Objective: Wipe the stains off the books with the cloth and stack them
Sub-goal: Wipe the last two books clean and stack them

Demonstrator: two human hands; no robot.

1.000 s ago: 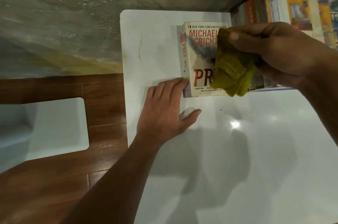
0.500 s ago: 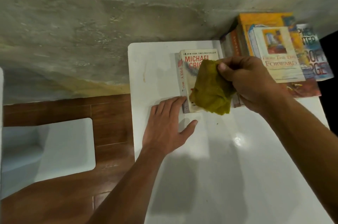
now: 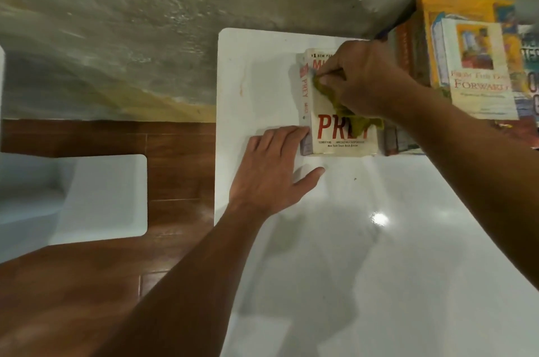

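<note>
A cream paperback book with the red title "PREY" (image 3: 335, 111) lies flat, cover up, near the far left corner of the glossy white table (image 3: 335, 254), its long axis running away from the person and its spine on the left. The right hand (image 3: 370, 79) sits on top of the upper half of the cover, fingers curled round a crumpled olive-green cloth (image 3: 360, 120) and pressing it to the book; a tail of the cloth trails toward the person across the last letters of the title. The left hand (image 3: 274, 172) lies flat on the table just beside the book's near left corner, fingers straight and together with their tips touching the spine edge and the thumb spread out to the right, seemingly bracing the book. The uncleaned part of the cover appears to lie toward the person from the right hand, so a wiping stroke would likely run along the long axis toward the near edge. The hand and cloth hide most of the author's name and any stains beneath, so how clean the cover is cannot be judged. A stack of colourful books (image 3: 472, 64) stands just right of the paperback, partly cut off by the frame edge and blurred, behind the right forearm.
</note>
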